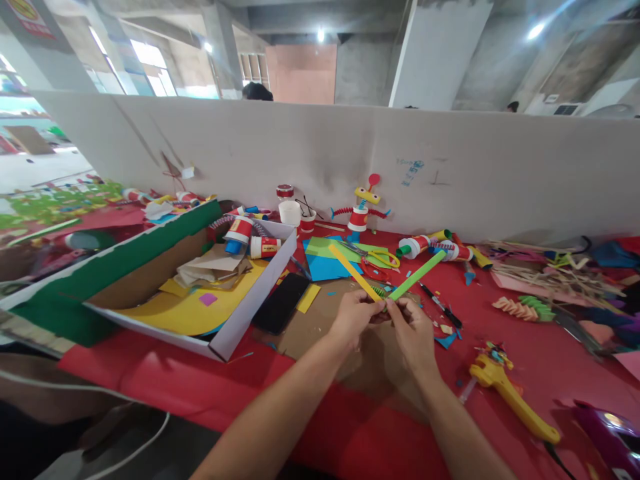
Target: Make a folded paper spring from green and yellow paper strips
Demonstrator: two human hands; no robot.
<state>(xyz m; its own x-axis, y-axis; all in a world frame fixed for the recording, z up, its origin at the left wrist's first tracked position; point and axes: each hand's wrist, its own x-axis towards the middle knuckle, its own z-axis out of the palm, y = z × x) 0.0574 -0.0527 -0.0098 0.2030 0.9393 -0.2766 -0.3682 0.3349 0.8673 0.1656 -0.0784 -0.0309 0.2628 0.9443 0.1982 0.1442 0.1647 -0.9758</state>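
Both hands meet above a brown cardboard sheet (310, 327). My left hand (356, 315) is closed on the lower end of a yellow paper strip (353, 267), which slants up to the left. In my right hand (411, 327), finger and thumb pinch a green paper strip (420, 275) slanting up to the right. The two strips meet in a V at the fingertips. A short folded green piece (379, 291) shows between them, just beyond the fingers. Exactly how the strips join is hidden by the fingers.
A white box (235, 327) with paper stands left, beside a black phone (281, 303). Beyond my hands are yellow-handled scissors (384, 257) and a paper-cup figure (358, 219). A yellow glue gun (515, 400) lies right, near a black-and-white pen-like tool (443, 307).
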